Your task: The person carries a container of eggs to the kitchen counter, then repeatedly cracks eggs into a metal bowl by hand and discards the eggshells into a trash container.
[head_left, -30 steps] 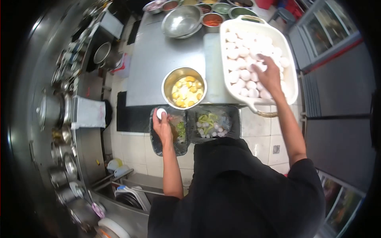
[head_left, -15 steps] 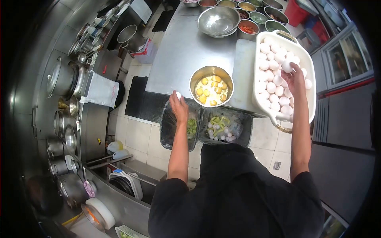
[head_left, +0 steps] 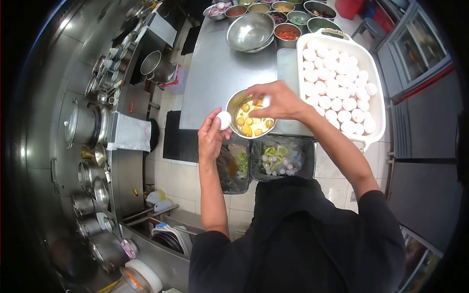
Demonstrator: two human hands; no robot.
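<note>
My left hand (head_left: 211, 139) is closed around a white egg (head_left: 224, 120) at the left rim of a metal pot (head_left: 230, 103). Several yolks in clear egg white (head_left: 253, 120) lie in the pot. Over its upper right side, my right hand (head_left: 281, 100) reaches in from the right with fingers curled. A second white egg (head_left: 266, 101) shows partly between those fingers; the rest of it is hidden. To the right, a large white tub (head_left: 380, 107) with wrapped handles holds many white eggs (head_left: 337, 90).
Two lined bins (head_left: 312, 166) stand below the table edge, with green scraps and shells inside. A steel bowl (head_left: 250, 31) and several bowls of cut ingredients (head_left: 287, 33) sit farther back on the steel table (head_left: 205, 83). Pots and a counter (head_left: 128, 171) line the left.
My right hand has moved left from the egg tub to above the pot, carrying an egg. My left hand has turned and sits at the pot's rim with its egg. The view has shifted slightly.
</note>
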